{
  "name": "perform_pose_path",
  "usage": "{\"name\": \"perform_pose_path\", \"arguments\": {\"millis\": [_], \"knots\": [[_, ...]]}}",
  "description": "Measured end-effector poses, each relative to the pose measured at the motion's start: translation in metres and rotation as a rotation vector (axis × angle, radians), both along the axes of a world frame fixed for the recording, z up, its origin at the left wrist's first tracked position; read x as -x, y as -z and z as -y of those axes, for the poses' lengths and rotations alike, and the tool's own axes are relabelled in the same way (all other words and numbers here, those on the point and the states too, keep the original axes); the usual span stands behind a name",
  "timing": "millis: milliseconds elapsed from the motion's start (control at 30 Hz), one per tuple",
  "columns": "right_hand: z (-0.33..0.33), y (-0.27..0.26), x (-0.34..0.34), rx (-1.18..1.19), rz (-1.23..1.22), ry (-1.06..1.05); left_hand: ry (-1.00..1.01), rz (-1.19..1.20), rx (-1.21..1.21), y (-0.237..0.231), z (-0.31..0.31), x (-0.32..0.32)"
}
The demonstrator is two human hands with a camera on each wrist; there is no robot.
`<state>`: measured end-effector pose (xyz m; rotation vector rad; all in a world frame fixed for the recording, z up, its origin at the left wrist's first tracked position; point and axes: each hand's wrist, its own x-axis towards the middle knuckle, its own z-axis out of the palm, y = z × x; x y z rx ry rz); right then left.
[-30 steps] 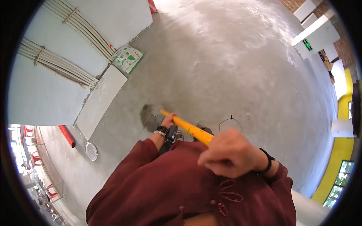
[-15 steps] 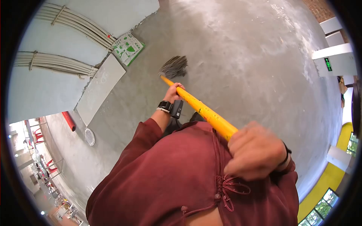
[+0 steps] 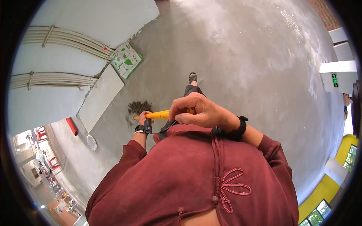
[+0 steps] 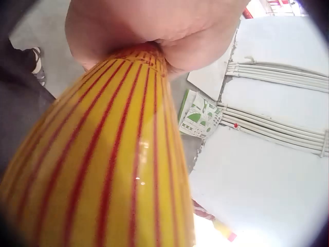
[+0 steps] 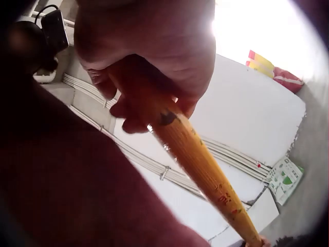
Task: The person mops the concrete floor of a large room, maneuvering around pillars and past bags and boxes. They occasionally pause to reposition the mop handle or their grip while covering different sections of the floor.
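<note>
A mop with a yellow handle [image 3: 158, 115] has its grey strands [image 3: 139, 107] on the concrete floor, left of the person's feet. The left hand [image 3: 144, 117] grips the handle low, close to the mop head. Higher up, the right hand [image 3: 198, 109] is curled round the upper end, in front of the torso. In the left wrist view the left hand [image 4: 154, 31] wraps the handle [image 4: 113, 154], which shows red stripes. From the right wrist, the handle [image 5: 200, 164] slants down out of the right hand [image 5: 149, 51].
A green and white printed bag [image 3: 126, 60] leans by the wall beside a pale board [image 3: 101, 98]. A red roll [image 3: 71, 126] and a round silvery disc [image 3: 91, 142] lie at the left. Pipes [image 3: 64, 80] run along the wall. One sandaled foot [image 3: 193, 78] is forward.
The mop head moved out ahead, then back toward the body at the left. The right hand came inward and the handle swung nearly level across the view. A foot now shows ahead.
</note>
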<state>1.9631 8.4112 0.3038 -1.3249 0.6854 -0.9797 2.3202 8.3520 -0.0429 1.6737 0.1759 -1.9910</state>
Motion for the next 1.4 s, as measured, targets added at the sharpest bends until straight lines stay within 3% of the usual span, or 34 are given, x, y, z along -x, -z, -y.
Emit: {"name": "perform_pose_path", "arguments": {"millis": [100, 133, 200, 267, 333, 400, 467, 533, 600, 667, 700, 800, 867, 967, 1033, 1067, 1133, 1167, 1267, 1300, 1333, 1367, 1400], "knots": [[0.061, -0.001, 0.048, -0.057, -0.07, -0.043, -0.017, -0.178, -0.135, 0.058, 0.063, 0.02], [0.079, -0.001, 0.066, -0.067, -0.103, -0.025, -0.025, -0.18, -0.143, 0.05, 0.083, 0.043], [0.109, -0.01, 0.099, -0.102, -0.126, -0.021, 0.408, -0.07, 0.201, 0.027, 0.117, 0.096], [0.139, -0.03, 0.131, -0.041, -0.151, 0.159, 0.201, -0.198, -0.064, 0.018, 0.163, 0.16], [0.158, -0.046, 0.165, -0.024, -0.177, 0.219, 0.203, -0.36, -0.055, 0.008, 0.197, 0.224], [0.172, -0.066, 0.196, 0.075, -0.263, 0.323, 0.181, -0.329, -0.177, -0.007, 0.228, 0.304], [0.179, -0.086, 0.219, 0.147, -0.31, 0.371, 0.216, -0.527, -0.124, -0.021, 0.249, 0.378], [0.185, -0.112, 0.238, 0.174, -0.419, 0.299, 0.26, -0.386, -0.032, -0.036, 0.266, 0.45], [0.192, -0.125, 0.242, 0.297, -0.457, 0.31, 0.301, -0.552, -0.118, -0.038, 0.289, 0.508], [0.209, -0.136, 0.25, 0.448, -0.541, 0.235, 0.202, -0.757, -0.262, -0.045, 0.31, 0.564], [0.224, -0.147, 0.258, 0.453, -0.554, 0.123, 0.181, -0.774, -0.285, -0.054, 0.319, 0.589], [0.244, -0.159, 0.292, 0.508, -0.588, 0.082, 0.168, -0.8, -0.278, -0.086, 0.349, 0.647], [0.253, -0.156, 0.314, 0.512, -0.555, 0.096, 0.186, -0.793, -0.231, -0.097, 0.365, 0.667], [0.283, -0.145, 0.374, 0.544, -0.521, 0.053, 0.151, -0.75, -0.136, -0.074, 0.394, 0.704], [0.303, -0.136, 0.426, 0.569, -0.36, 0.07, 0.063, -0.727, -0.057, -0.064, 0.408, 0.721], [0.324, -0.121, 0.472, 0.479, -0.22, 0.122, 0.103, -0.588, -0.035, -0.06, 0.426, 0.726], [0.346, -0.108, 0.509, 0.333, -0.218, 0.19, 0.214, -0.561, 0.168, -0.035, 0.44, 0.713], [0.36, -0.097, 0.525, 0.32, -0.204, 0.206, 0.087, -0.517, 0.139, -0.035, 0.447, 0.707], [0.403, -0.067, 0.559, 0.243, -0.153, 0.218, 0.072, -0.292, 0.081, -0.016, 0.469, 0.668], [0.416, -0.061, 0.567, 0.117, -0.154, 0.204, 0.164, -0.224, 0.072, 0.044, 0.484, 0.632], [0.428, -0.055, 0.575, -0.009, -0.153, 0.188, 0.298, -0.037, 0.196, -0.033, 0.481, 0.643], [0.441, -0.046, 0.578, -0.003, -0.147, 0.191, 0.333, -0.253, 0.174, 0.018, 0.495, 0.597], [0.454, -0.034, 0.582, -0.094, -0.048, 0.221, 0.724, 0.174, 0.687, 0.001, 0.488, 0.593]]}}
